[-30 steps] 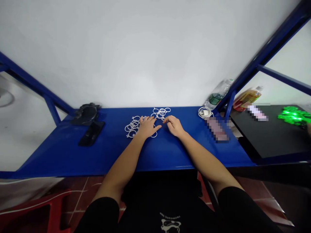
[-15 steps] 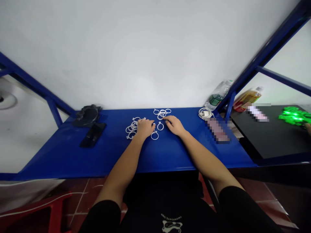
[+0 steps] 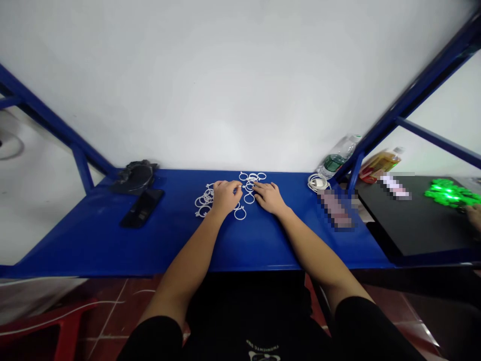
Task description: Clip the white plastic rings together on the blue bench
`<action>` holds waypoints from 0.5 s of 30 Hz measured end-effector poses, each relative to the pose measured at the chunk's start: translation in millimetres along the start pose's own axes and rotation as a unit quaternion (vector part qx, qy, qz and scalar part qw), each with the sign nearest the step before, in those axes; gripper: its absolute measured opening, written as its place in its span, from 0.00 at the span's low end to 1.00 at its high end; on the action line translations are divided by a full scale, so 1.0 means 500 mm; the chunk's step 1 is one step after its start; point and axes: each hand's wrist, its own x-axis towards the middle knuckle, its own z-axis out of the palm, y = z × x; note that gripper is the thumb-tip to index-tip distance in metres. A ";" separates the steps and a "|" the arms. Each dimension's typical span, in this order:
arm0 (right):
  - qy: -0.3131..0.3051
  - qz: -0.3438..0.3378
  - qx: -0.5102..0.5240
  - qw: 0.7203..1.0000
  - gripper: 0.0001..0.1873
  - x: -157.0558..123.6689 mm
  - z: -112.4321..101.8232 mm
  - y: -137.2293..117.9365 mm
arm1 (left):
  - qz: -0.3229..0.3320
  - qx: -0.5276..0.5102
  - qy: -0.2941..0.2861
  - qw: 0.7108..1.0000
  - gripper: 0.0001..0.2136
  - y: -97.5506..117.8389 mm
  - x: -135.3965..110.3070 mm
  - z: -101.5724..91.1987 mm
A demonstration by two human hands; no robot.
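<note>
Several white plastic rings lie on a blue table [image 3: 93,235] by the wall. One cluster of rings [image 3: 203,201] sits just left of my left hand [image 3: 224,196], another cluster [image 3: 251,177] lies behind both hands. A single ring [image 3: 239,214] rests below my left hand, and one more ring [image 3: 248,198] lies between the hands. My left hand's fingers are curled and pinch a ring at its fingertips. My right hand [image 3: 268,196] lies palm down, fingers stretched toward the rear cluster, touching the rings.
A black phone [image 3: 142,207] and a dark bundle [image 3: 134,176] lie at the left of the table. A coiled white cable [image 3: 317,182] and a clear bottle [image 3: 338,153] stand at the right. A black table [image 3: 417,225] with green pieces [image 3: 449,192] adjoins; another person's hand [image 3: 474,215] shows there.
My left hand has closed from flat to a pinch at the rings. My right hand has reached slightly forward and left toward the rear cluster. One ring now lies uncovered between the hands.
</note>
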 end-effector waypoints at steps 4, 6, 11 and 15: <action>0.022 0.014 -0.015 1.000 0.11 0.002 -0.009 0.007 | -0.007 -0.019 0.025 0.999 0.07 0.004 -0.001 -0.002; 0.033 0.024 -0.021 0.999 0.08 0.001 -0.010 0.014 | -0.009 -0.019 0.024 0.999 0.06 0.005 -0.001 -0.003; 0.066 0.026 0.010 0.997 0.07 -0.002 -0.014 0.027 | -0.002 -0.020 0.025 0.999 0.06 0.008 -0.001 -0.006; 0.100 0.028 0.051 0.993 0.09 -0.002 -0.027 0.028 | 0.000 -0.007 0.019 1.000 0.06 0.006 -0.002 -0.003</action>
